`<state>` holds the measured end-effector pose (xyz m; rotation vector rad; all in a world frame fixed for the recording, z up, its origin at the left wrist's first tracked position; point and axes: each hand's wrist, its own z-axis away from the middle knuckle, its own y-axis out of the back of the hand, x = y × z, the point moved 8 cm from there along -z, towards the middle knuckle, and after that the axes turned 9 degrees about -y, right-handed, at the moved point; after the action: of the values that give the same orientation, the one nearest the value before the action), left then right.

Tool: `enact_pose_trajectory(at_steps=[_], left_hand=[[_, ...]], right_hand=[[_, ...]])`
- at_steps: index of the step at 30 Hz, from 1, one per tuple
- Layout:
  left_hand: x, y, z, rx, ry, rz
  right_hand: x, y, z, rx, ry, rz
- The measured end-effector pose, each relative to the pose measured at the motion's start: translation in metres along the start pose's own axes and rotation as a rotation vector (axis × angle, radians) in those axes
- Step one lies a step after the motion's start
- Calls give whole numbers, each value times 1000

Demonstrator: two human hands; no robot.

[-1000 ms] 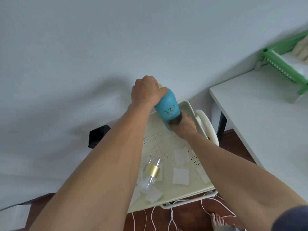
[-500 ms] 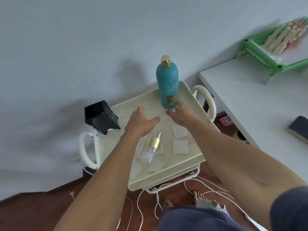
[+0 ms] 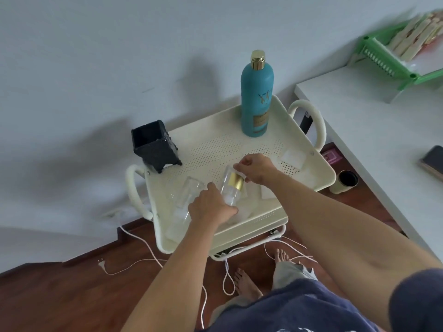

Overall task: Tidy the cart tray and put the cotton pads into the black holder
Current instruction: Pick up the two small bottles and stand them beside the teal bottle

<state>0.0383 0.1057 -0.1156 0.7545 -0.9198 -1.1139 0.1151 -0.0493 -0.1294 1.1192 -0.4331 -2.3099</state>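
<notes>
Clear glass bottle (image 3: 231, 188) with a gold band is gripped by both your hands: left hand (image 3: 211, 207) at its base, right hand (image 3: 256, 170) at its top. Cotton pads (image 3: 293, 158) lie right of your grip; the black holder (image 3: 153, 144) stands far left.

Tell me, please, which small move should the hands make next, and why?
Probably stand the clear bottle upright near the teal bottle. Both the left hand and right hand grip it, and it lies over pads that belong in the holder.
</notes>
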Motion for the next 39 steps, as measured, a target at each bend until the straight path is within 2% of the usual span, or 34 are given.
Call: enact_pose_trajectory(at_steps=[9, 18, 25, 31, 39], left_hand=[[13, 39, -15, -14, 41, 56], [59, 104, -51, 256, -21, 72], [87, 107, -68, 316, -72, -34], [72, 96, -63, 289, -45, 121], [14, 81, -30, 227, 47, 241]], right_hand=[[-12, 10, -21, -51, 8, -81], [-18, 26, -46, -109, -31, -97], [-8, 23, -53, -137, -61, -138], [-7, 25, -49, -105, -44, -168], [2, 4, -26, -81, -126, -57]])
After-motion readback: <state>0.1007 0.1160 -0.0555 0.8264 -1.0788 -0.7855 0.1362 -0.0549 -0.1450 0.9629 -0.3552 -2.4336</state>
